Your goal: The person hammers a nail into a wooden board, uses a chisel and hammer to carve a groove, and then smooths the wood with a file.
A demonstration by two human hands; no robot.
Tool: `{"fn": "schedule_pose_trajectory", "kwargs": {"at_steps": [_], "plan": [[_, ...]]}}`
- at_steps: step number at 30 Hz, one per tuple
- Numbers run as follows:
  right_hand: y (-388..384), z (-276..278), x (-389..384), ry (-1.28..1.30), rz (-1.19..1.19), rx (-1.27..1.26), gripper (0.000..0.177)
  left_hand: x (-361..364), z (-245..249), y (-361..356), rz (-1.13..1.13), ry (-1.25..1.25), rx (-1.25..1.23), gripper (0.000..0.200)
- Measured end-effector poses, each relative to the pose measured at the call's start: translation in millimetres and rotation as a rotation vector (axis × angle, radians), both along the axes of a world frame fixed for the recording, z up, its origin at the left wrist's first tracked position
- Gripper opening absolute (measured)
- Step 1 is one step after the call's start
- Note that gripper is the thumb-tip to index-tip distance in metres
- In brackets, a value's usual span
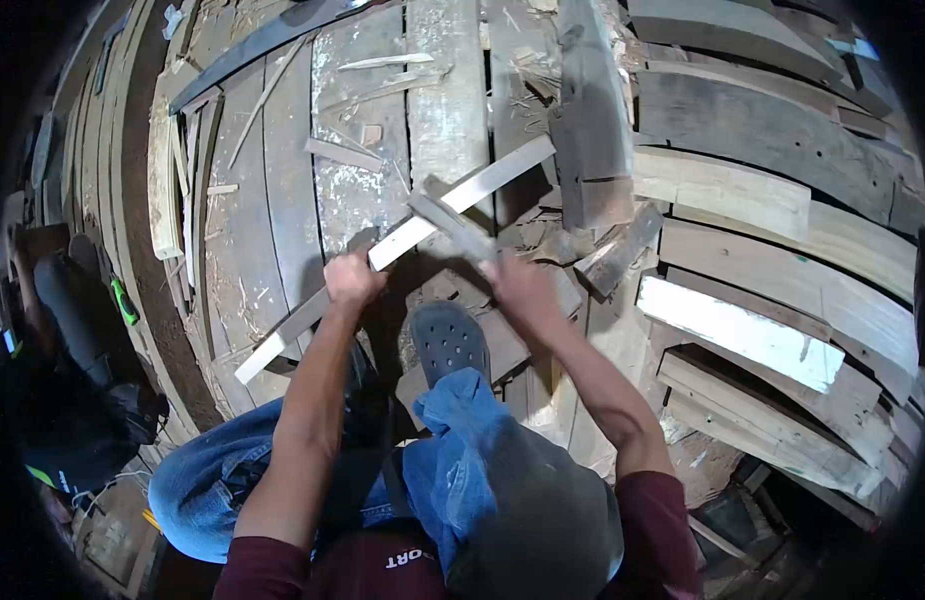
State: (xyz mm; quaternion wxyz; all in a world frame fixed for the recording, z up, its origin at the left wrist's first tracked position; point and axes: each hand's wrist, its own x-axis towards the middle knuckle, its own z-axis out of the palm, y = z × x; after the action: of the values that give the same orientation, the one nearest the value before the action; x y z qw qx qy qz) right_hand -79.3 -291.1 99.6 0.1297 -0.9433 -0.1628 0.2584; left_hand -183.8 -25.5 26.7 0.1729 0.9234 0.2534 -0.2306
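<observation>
Two hands (353, 280) (523, 287), one slat (483, 187), one tool (453, 225)

Maroon sleeves (655, 525), white-lettered shirt (383, 565), blue jeans (208, 485) — and a dark, perforated clog (450, 340).

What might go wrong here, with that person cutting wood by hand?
The blade in the right hand crosses the wood strip close to the left hand, so a slip might cut it. The shoe sits right below, where a glancing stroke could land.

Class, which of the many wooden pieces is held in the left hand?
The long pale slat, slanting up to the right, gripped by the left hand; the other boards lie loose.
</observation>
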Motion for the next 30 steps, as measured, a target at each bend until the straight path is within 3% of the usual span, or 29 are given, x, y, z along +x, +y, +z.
{"fn": "schedule_pose_trajectory", "kwargs": {"at_steps": [2,5,7,8,11,12,14,19,20,23,24,26,30], "plan": [[-13.7,-20.2,30.8,-0.08,-0.206,0.044,0.045,-5.0,-6.7,2.0,0.014,-0.034,-0.008,0.052],[-8.4,-55.5,0.2,-0.085,-0.398,0.379,0.044,-8.3,-8.6,1.0,-0.003,-0.027,0.027,0.051],[2.1,-47.2,-24.0,-0.059,-0.2,0.233,0.043,-2.5,2.0,-1.3,0.006,-0.028,0.023,0.05],[22.2,-25.9,-46.5,-0.006,0.058,-0.028,0.042,-1.7,5.7,-1.6,0.01,-0.023,0.011,0.05],[15.4,-42.5,-46.7,-0.07,0.257,0.026,0.043,3.8,7.0,-2.5,0.019,0.014,0.006,0.05],[-4.8,-73.1,-31.3,-0.282,0.234,0.135,0.044,-1.1,2.7,-3.1,0.013,-0.017,0.009,0.05],[-16.5,-48.0,30.3,-0.264,-0.271,0.029,0.042,-7.5,-3.9,-0.2,0.009,-0.041,0.004,0.047],[-13.0,-75.8,-18.5,-0.312,-0.138,0.33,0.041,4.6,19.0,-7.3,0.06,0.024,-0.023,0.046],[18.4,-38.3,-46.6,-0.145,0.02,0.03,0.039,3.5,18.7,-5.0,0.053,0.03,-0.033,0.045],[24.9,-36.6,-55.4,-0.002,0.121,0.017,0.037,4.9,16.5,-3.2,0.041,0.037,-0.016,0.045],[-2.4,-58.4,-36.9,-0.226,0.135,0.208,0.04,1.6,15.0,-4.6,0.047,0.011,-0.012,0.044],[-30.0,-61.6,22.1,-0.186,-0.281,0.069,0.043,-3.3,6.2,-2.8,0.039,-0.055,0.008,0.044],[-29.7,-45.2,18.7,-0.134,-0.162,-0.061,0.043,2.9,18.5,-3.2,0.033,0.02,-0.018,0.051]]}}
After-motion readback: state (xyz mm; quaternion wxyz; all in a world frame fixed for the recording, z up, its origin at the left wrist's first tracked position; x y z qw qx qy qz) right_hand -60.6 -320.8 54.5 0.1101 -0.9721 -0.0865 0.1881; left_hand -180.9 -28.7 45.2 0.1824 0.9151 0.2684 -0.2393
